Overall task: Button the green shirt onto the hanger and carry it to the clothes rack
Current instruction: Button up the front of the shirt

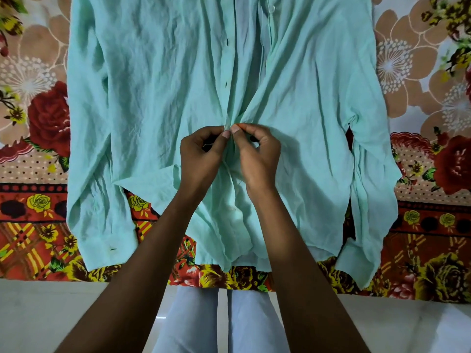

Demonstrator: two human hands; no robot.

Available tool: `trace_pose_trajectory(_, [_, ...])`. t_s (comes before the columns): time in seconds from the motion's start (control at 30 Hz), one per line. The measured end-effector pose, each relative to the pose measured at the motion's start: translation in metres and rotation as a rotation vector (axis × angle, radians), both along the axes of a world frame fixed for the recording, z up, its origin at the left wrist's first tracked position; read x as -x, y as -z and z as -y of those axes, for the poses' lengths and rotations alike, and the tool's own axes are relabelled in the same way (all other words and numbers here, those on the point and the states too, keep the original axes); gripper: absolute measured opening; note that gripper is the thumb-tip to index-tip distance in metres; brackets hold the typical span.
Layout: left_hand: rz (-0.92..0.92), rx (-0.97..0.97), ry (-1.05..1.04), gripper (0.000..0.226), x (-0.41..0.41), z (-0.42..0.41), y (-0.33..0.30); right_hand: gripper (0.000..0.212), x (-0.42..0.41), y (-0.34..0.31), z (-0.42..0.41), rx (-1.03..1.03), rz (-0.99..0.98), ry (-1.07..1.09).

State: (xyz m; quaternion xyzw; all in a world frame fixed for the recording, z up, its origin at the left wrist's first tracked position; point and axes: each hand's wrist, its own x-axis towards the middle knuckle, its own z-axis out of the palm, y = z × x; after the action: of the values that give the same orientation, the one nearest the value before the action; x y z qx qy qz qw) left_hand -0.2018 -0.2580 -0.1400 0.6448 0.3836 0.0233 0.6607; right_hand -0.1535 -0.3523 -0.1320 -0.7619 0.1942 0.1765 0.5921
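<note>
Head view: the green shirt (153,98) lies spread front-up on a flowered blanket (38,205). The left hand (204,151) and right hand (257,154) meet at its middle, both pinching the front edges together.

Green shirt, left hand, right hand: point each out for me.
green shirt (158,80): head view, on the wrinkled front panel left of the placket.
left hand (204,151): head view, on the back of the hand pinching the placket.
right hand (257,151): head view, on the back of the hand.
</note>
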Motion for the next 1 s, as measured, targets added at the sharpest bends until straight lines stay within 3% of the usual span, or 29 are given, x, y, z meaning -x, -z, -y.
trace_pose_trajectory(0.13, [0.037, 0.012, -0.024, 0.012, -0.003, 0.0, 0.006, 0.005, -0.002, 0.007, 0.002, 0.045, 0.06, -0.035])
trace_pose_trajectory(0.23, [0.027, 0.002, -0.083, 0.009, -0.006, 0.003, 0.011, 0.005, -0.001, 0.01, 0.004, 0.345, 0.345, -0.079])
trace_pose_trajectory(0.3, [0.031, -0.007, -0.096, 0.009, -0.008, 0.005, 0.01, 0.004, 0.001, 0.008, 0.004, 0.427, 0.458, -0.092])
trace_pose_trajectory(0.5, [0.081, -0.02, -0.05, 0.01, -0.007, 0.007, 0.007, 0.006, 0.0, 0.008, -0.002, 0.204, 0.302, -0.019])
trace_pose_trajectory(0.63, [0.094, -0.024, -0.068, 0.01, -0.006, 0.006, 0.01, 0.005, -0.001, 0.01, -0.006, 0.164, 0.273, 0.006])
trace_pose_trajectory(0.83, [0.147, 0.225, -0.126, 0.02, -0.004, 0.0, 0.005, 0.003, -0.004, 0.006, -0.004, 0.015, 0.171, 0.037])
trace_pose_trajectory(1.0, [0.083, 0.209, -0.083, 0.01, -0.008, -0.001, 0.003, 0.005, -0.003, 0.003, 0.001, 0.001, 0.159, -0.04])
